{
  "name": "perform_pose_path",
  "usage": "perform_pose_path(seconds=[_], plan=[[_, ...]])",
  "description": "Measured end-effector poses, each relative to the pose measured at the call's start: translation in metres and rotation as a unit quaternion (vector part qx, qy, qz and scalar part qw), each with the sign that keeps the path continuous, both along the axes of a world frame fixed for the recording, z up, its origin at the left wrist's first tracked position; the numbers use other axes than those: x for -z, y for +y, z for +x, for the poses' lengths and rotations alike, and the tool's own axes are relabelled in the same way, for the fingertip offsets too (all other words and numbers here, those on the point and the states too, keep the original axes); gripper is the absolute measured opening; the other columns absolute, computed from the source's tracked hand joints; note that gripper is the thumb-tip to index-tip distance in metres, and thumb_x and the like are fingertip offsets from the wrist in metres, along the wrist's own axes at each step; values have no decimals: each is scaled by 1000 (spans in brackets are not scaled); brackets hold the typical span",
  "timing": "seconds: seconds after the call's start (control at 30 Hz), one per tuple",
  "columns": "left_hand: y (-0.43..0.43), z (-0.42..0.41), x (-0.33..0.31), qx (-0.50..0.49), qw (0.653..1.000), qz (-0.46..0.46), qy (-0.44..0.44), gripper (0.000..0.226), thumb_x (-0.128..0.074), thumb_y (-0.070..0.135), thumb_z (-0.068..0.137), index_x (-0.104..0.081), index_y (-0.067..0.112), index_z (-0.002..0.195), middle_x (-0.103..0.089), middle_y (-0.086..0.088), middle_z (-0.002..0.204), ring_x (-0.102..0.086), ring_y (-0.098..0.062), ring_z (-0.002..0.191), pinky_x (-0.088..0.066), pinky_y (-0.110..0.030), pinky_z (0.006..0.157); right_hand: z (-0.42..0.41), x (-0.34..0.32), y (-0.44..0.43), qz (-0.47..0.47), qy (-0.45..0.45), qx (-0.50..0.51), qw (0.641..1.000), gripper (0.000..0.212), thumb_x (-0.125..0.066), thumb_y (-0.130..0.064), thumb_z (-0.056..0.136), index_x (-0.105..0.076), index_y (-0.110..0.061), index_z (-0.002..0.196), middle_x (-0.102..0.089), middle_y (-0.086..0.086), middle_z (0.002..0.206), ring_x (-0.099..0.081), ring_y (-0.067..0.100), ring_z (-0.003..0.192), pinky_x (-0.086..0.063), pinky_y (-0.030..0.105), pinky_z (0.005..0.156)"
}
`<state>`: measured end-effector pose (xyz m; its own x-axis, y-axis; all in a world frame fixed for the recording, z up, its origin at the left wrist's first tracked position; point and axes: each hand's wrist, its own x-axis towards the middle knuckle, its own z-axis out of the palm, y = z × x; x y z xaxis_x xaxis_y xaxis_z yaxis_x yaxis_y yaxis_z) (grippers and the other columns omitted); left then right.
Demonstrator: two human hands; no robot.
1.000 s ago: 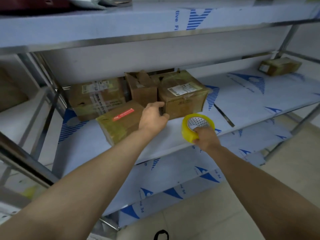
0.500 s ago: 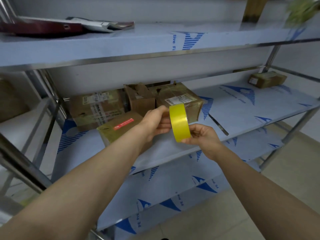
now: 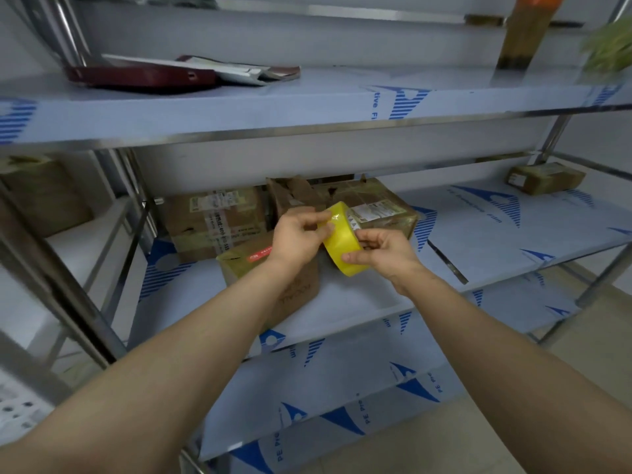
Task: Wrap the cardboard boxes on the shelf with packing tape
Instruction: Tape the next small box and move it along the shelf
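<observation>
A yellow roll of packing tape [image 3: 342,246] is held edge-on in front of the middle shelf [image 3: 359,302]. My right hand [image 3: 383,253] grips the roll from the right and below. My left hand [image 3: 301,234] pinches at the roll's upper left edge. Under my left wrist lies a small cardboard box [image 3: 270,278] with a red label, tilted at the shelf front. Behind it stand a taped box [image 3: 215,220] at the left, an open-flapped box [image 3: 290,196] in the middle and a tape-wrapped box [image 3: 383,210] with a white label.
Another small box [image 3: 543,177] sits far right on the same shelf. The upper shelf [image 3: 307,107] carries a dark red flat case [image 3: 136,77], papers and an orange-capped bottle [image 3: 526,32]. Steel posts stand left and right. A lower shelf [image 3: 342,388] lies beneath; tiled floor to the right.
My left hand left the box and came to the tape roll. My right hand lifted the roll and turned it edge-on. The view tilted upward, showing more of the upper shelf.
</observation>
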<state>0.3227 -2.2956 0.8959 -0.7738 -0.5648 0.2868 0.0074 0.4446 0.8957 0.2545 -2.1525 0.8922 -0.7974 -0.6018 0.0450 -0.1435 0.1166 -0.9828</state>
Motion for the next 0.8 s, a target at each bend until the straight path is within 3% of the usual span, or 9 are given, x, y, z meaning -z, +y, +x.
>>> perform_pose_path(seconds=[0.07, 0.17, 0.23, 0.3, 0.4, 0.53, 0.67, 0.73, 0.8], plan=[[-7, 0, -1, -16, 1000, 2, 20, 28, -73, 8, 81, -71, 1, 108, -56, -15, 122, -52, -18, 117, -36, -12, 88, 0, -3, -6, 18, 7, -12, 1000, 41, -74, 9, 72, -64, -1, 110, -66, 7, 99, -59, 4, 73, -51, 10, 62], [-12, 2, -3, -23, 999, 13, 30, 17, -73, 7, 81, -73, 1, 97, -62, -14, 113, -57, -19, 109, -43, -22, 94, 1, -12, -15, 58, 18, -26, 998, 37, -76, 3, 74, -65, 4, 110, -66, 8, 91, -60, 12, 72, -51, 19, 66], [-18, 2, -6, -26, 998, 39, 30, 4, -68, 9, 85, -70, 8, 89, -67, -7, 96, -61, -16, 88, -49, -28, 86, 3, -24, -19, 89, 30, -45, 995, 29, -76, -6, 77, -67, 1, 104, -66, 6, 83, -60, 14, 69, -49, 23, 63], [-26, 2, -14, -23, 998, 54, 13, 4, -65, 11, 89, -67, 13, 86, -64, -2, 80, -55, -9, 69, -47, -25, 71, 7, -37, -24, 111, 42, -66, 991, 20, -74, -18, 81, -67, -6, 95, -65, 4, 76, -59, 13, 64, -47, 21, 56], [-42, 3, -27, -34, 992, 117, 8, 13, -66, 13, 89, -66, 10, 76, -64, -8, 78, -57, -18, 72, -50, -34, 74, 14, -50, -28, 60, 0, -102, 993, 16, -69, -27, 85, -63, -12, 83, -63, -2, 65, -58, 11, 56, -46, 18, 49], [-61, 15, -38, -59, 979, 196, -21, 15, -68, 14, 88, -59, 11, 76, -62, -5, 63, -57, -16, 54, -53, -32, 61, 26, -52, -33, 21, -27, -165, 986, 8, -64, -22, 85, -67, -14, 88, -72, 1, 72, -67, 14, 66, -54, 22, 61], [-79, 33, -41, -68, 977, 179, -95, 6, -65, 9, 88, -60, 5, 89, -60, -15, 73, -57, -22, 60, -57, -34, 62, 41, -52, -48, 35, -41, -156, 986, 33, -69, -30, 67, -69, -13, 96, -71, 13, 98, -67, 29, 92, -53, 41, 86], [-85, 39, -37, -86, 975, 164, -126, 5, -65, 3, 85, -60, 5, 83, -61, -19, 77, -57, -24, 60, -55, -32, 57, 48, -59, -56, 33, -55, -147, 987, 32, -73, -28, 76, -69, -6, 99, -71, 18, 98, -67, 33, 91, -50, 52, 94], [-93, 42, -33, -101, 971, 176, -125, 10, -66, 2, 82, -60, 8, 78, -60, -20, 79, -55, -23, 58, -52, -32, 57, 52, -66, -60, 40, -62, -146, 987, 32, -73, -28, 81, -69, -2, 99, -71, 19, 91, -67, 34, 85, -50, 58, 92]])
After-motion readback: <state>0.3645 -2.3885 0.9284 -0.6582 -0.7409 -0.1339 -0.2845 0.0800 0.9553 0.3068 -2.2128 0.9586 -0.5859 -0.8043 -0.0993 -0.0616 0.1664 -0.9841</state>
